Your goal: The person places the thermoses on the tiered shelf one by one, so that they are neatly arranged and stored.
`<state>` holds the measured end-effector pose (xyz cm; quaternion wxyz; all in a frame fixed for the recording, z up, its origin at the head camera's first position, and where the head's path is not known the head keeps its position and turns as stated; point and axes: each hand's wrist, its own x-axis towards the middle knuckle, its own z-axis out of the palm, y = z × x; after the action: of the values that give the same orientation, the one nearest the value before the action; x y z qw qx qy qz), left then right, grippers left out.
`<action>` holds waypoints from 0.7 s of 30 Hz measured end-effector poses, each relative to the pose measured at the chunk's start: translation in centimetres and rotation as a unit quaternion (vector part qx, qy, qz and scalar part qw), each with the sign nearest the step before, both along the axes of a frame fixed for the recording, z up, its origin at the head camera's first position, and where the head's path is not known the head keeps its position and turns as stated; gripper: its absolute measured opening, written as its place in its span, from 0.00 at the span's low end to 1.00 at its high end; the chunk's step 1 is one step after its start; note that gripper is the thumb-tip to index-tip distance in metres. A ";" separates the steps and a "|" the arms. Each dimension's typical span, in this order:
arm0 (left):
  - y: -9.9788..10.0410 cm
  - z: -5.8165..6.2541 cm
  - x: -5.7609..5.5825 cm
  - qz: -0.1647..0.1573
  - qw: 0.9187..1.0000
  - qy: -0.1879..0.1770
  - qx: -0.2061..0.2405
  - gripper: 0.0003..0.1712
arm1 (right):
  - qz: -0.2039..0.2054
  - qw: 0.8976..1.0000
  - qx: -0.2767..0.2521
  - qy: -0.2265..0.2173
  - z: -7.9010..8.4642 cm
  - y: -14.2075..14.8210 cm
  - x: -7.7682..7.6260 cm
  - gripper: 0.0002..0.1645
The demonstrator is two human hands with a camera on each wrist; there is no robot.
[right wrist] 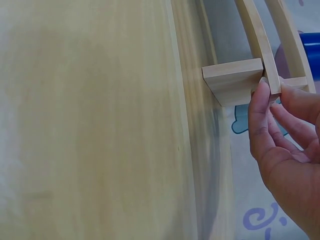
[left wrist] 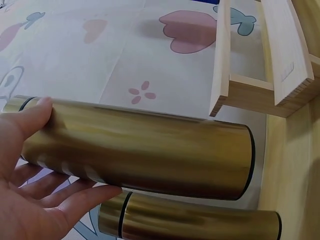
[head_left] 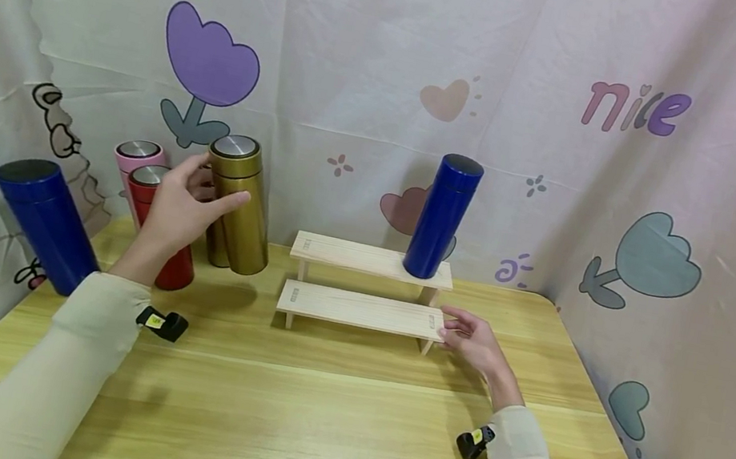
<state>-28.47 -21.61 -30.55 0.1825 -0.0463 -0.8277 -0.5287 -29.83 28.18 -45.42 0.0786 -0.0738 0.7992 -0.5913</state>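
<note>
My left hand [head_left: 185,203] grips a gold thermos flask [head_left: 242,216] round its upper part, thumb on one side and fingers on the other. Its base appears slightly off the table. A second gold flask [left wrist: 200,220] stands close beside it, mostly hidden in the head view. My right hand [head_left: 474,345] pinches the right end of the lower step of a two-step wooden rack [head_left: 362,310] between thumb and fingers. On the right part of the upper step stands a blue flask [head_left: 441,217].
Left of the gold flasks stand a red flask [head_left: 177,271] and a pink flask [head_left: 140,152], partly behind my left hand. Another blue flask [head_left: 50,229] is at the table's left edge. A patterned curtain [head_left: 367,59] hangs behind the wooden table [head_left: 305,430].
</note>
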 end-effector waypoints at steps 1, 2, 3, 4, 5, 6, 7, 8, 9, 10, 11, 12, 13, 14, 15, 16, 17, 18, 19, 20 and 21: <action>0.0 0.0 0.0 0.002 1.000 0.001 0.000 0.50 | 0.000 1.000 0.000 0.000 0.0 0.0 0.0 0.34; 0.0 0.0 -0.1 0.004 1.000 0.001 -0.002 0.50 | -0.001 1.000 0.000 0.000 0.0 0.0 0.0 0.34; 0.0 0.1 -0.1 0.006 1.000 0.001 -0.004 0.50 | -0.002 1.000 0.000 0.000 0.0 0.0 0.0 0.34; 0.0 0.1 -0.1 0.009 1.000 0.001 -0.007 0.49 | -0.002 1.000 -0.001 -0.001 0.0 0.0 0.0 0.34; 0.0 0.1 -0.1 0.012 1.000 0.001 -0.010 0.49 | -0.003 1.000 -0.001 -0.001 0.1 0.0 0.0 0.34; 0.0 0.2 -0.1 0.014 1.000 0.001 -0.013 0.49 | -0.003 1.000 -0.001 -0.001 0.1 0.0 0.0 0.34; 0.0 0.3 0.0 0.016 1.000 0.002 -0.016 0.49 | -0.004 1.000 -0.001 -0.002 0.1 -0.1 0.0 0.34; 0.1 0.3 0.1 0.016 1.000 0.004 -0.017 0.48 | -0.004 1.000 -0.001 -0.002 0.1 -0.1 0.0 0.34; 0.1 0.4 0.1 0.016 1.000 0.006 -0.018 0.48 | -0.005 1.000 -0.001 -0.002 0.1 -0.1 0.0 0.34; 0.2 0.4 0.2 0.016 1.000 0.009 -0.019 0.47 | -0.005 1.000 0.000 -0.002 0.1 -0.1 0.0 0.34; 0.2 0.5 0.2 0.015 1.000 0.012 -0.019 0.47 | -0.005 1.000 0.000 -0.002 0.1 -0.1 0.0 0.34; 0.3 0.6 0.3 0.013 1.000 0.016 -0.019 0.46 | -0.005 1.000 0.000 -0.002 0.1 -0.1 0.0 0.34; 0.3 0.6 0.2 0.011 1.000 0.019 -0.019 0.46 | -0.005 1.000 0.000 -0.003 0.1 -0.1 0.0 0.34; 0.4 0.7 0.2 0.009 1.000 0.023 -0.019 0.45 | -0.004 1.000 0.000 -0.003 0.0 -0.1 0.0 0.34; 0.4 0.8 0.2 0.008 0.999 0.026 -0.019 0.45 | -0.004 1.000 0.000 -0.003 0.0 -0.1 0.0 0.34; 0.5 0.8 0.2 0.007 0.999 0.029 -0.018 0.45 | -0.003 1.000 0.001 -0.003 0.0 0.0 0.0 0.34; 0.5 0.9 0.2 0.005 0.999 0.031 -0.017 0.44 | -0.003 1.000 0.001 -0.002 0.0 0.0 0.0 0.34; 0.6 0.9 0.1 0.005 0.999 0.034 -0.016 0.44 | -0.002 1.000 0.001 -0.002 0.0 0.0 0.0 0.34; 0.6 1.0 0.1 0.005 0.999 0.035 -0.015 0.44 | -0.002 1.000 0.002 -0.002 0.0 0.0 0.0 0.34; 0.7 1.0 0.1 0.004 0.999 0.037 -0.014 0.44 | -0.001 1.000 0.001 -0.001 0.0 0.0 0.0 0.34; 0.7 1.0 0.0 0.004 0.999 0.037 -0.013 0.44 | -0.001 1.000 0.002 -0.001 0.0 0.0 0.0 0.34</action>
<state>-28.45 -20.86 -29.53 0.2148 -0.0652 -0.8271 -0.5152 -29.87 28.20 -45.46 0.0789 -0.0722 0.8002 -0.5901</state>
